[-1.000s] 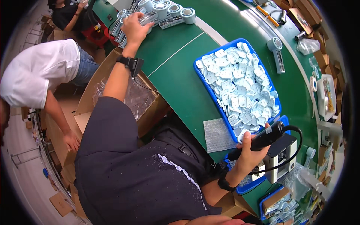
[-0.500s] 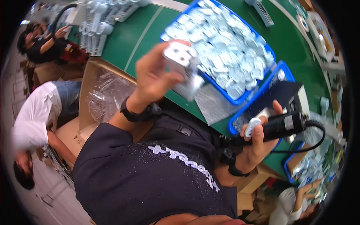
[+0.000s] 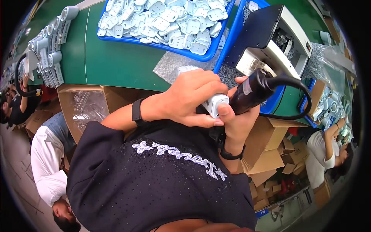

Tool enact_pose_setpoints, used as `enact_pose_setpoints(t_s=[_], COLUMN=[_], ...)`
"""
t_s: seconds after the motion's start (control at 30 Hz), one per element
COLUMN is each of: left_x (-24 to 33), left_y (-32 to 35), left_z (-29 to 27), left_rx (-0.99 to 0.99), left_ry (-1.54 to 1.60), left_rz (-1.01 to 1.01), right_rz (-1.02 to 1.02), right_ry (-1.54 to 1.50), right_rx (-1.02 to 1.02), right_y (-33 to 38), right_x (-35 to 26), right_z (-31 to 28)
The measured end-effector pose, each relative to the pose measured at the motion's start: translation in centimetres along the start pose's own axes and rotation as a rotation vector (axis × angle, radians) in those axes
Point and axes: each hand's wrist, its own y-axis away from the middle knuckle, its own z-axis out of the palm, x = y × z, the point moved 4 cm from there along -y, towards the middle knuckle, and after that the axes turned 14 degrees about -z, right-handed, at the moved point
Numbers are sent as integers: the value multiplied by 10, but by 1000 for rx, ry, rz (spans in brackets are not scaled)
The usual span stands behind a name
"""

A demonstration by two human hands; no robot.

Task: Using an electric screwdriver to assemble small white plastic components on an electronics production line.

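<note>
In front of my chest, my left hand (image 3: 189,98) wraps around a pale, handle-shaped plastic housing (image 3: 210,106). One squared end of it points toward my right hand. A ribbed, whitish part (image 3: 187,69) shows beyond my left knuckles. My right hand (image 3: 241,121) grips a black corded electric screwdriver (image 3: 249,91), and its thumb presses on the housing's squared end. The screwdriver's tip is hidden behind the hands. Whether the small pale-blue cap held earlier now sits on that end, I cannot tell.
A blue bin (image 3: 210,53) full of pale-blue caps (image 3: 170,15) stands on the green table (image 3: 104,58). At right is a black-and-white screw feeder (image 3: 253,33). Ring-headed handles (image 3: 48,50) stand at left. Cardboard boxes (image 3: 83,88) sit beside me; other people (image 3: 44,154) are nearby.
My left hand has come down and right with the housing, and my right hand has moved up and left to meet it. The view has shifted, so the bin sits higher.
</note>
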Motion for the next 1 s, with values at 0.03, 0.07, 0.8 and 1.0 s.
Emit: enact_pose_setpoints(t_s=[0.03,0.07,0.8,1.0], left_x=[-3,-6,-26,-26], left_y=[1,0,-15,-16], left_z=[4,7,10,9], left_rx=[-3,23,89,96], left_ry=[3,43,159,170], left_rz=[-5,15,48,36], right_rz=[-23,-45,-616,-612], right_ry=[-46,-92,-508,-553], right_rx=[51,100,7,-169], right_y=[2,3,-39,-58], right_x=[0,-1,-118,-112], right_z=[0,0,-19,-2])
